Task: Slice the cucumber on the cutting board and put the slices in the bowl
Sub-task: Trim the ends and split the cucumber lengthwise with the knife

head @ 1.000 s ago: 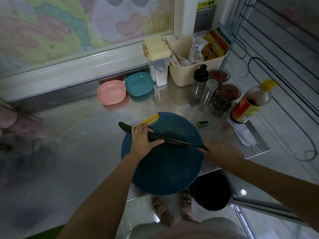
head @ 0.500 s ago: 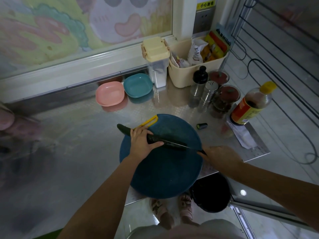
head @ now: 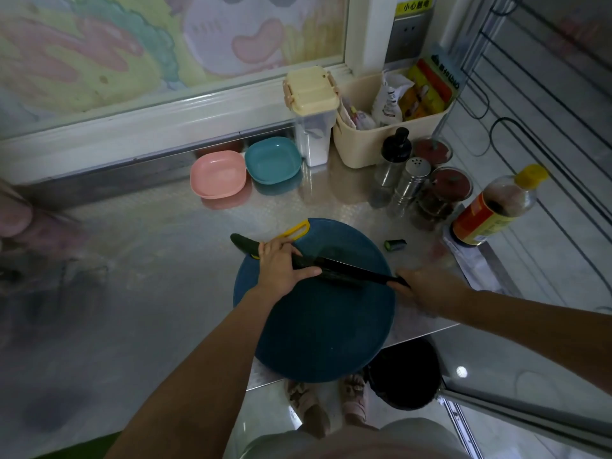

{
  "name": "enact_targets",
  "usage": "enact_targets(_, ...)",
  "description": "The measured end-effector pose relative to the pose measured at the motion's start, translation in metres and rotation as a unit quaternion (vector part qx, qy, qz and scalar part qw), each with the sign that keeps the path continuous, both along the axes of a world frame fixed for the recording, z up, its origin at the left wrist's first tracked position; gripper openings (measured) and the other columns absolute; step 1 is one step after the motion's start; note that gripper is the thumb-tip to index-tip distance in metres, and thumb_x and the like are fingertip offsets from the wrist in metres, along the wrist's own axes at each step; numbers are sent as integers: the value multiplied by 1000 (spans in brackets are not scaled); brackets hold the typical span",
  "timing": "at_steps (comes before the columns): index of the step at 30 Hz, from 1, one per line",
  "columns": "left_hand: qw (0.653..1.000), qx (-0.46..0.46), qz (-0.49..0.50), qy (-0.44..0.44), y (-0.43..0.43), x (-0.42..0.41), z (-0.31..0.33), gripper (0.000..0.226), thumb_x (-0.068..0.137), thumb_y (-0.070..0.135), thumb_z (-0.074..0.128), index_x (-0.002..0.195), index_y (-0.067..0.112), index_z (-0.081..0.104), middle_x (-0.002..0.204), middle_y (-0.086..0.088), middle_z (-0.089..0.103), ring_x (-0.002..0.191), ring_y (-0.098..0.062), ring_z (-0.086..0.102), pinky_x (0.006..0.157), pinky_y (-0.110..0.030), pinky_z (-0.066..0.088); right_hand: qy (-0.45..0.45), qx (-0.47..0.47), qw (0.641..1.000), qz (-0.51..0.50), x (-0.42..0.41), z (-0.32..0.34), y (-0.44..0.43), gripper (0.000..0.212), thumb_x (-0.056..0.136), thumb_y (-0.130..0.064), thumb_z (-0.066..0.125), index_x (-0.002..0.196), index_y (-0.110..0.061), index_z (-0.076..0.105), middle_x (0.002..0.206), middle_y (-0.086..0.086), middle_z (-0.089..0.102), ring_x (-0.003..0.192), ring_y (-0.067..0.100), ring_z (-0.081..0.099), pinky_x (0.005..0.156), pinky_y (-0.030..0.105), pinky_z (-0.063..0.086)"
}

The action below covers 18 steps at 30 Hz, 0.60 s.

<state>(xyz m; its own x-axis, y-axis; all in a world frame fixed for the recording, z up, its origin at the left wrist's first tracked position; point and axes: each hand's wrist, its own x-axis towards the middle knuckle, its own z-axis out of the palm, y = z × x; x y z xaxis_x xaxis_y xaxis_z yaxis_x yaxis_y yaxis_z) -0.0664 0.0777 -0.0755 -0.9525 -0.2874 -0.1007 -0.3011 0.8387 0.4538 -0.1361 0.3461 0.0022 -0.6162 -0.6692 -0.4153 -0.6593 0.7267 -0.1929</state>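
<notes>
Two hands work; left hand (head: 281,266) clamps the cucumber (head: 244,244) on the cutting board (head: 314,329); right hand (head: 427,287) grips the knife (head: 352,272); saw steadily, slices thin.

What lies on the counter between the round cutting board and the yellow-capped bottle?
A small cucumber end lies there on the steel counter, close to the cutting board; the head view shows it.

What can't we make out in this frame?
Head view only:
- cucumber: middle hidden under the left hand.
- knife handle: inside the motion-blurred right hand.
- Cut end and any slices: lost in dim light under the blade.
- pink shapes at the left edge: blurred, cut off.
</notes>
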Motion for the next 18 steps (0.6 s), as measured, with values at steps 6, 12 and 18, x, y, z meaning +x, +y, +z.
enact_targets(6, 1000, 2, -5, 21, 0, 1, -3, 54, 70, 58, 69, 99, 14, 61, 129, -2, 45, 127, -18, 30, 109, -32, -5, -16, 3, 1000, 12, -3, 6, 0, 27, 100, -37, 31, 75, -29, 33, 95, 5, 65, 81, 17, 60, 60, 18, 25)
enact_targets(12, 999, 3, -11, 45, 0, 4, -5, 51, 69, 55, 72, 98, 14, 62, 129, -1, 46, 128, -19, 32, 109, -31, -8, 1, 2, 1000, 17, -10, -11, 5, 37, 99, -41, 33, 100, -12, 57, 94, 8, 68, 82, 20, 63, 62, 23, 33)
enact_targets(18, 998, 8, -8, 65, 1, 8, -6, 50, 68, 54, 74, 96, 14, 63, 125, -1, 48, 125, -19, 35, 109, -32, -8, -7, -37, 999, 3, -4, -27, 4, 37, 99, -40, 34, 118, -15, 53, 102, 8, 68, 88, 22, 64, 72, 25, 41)
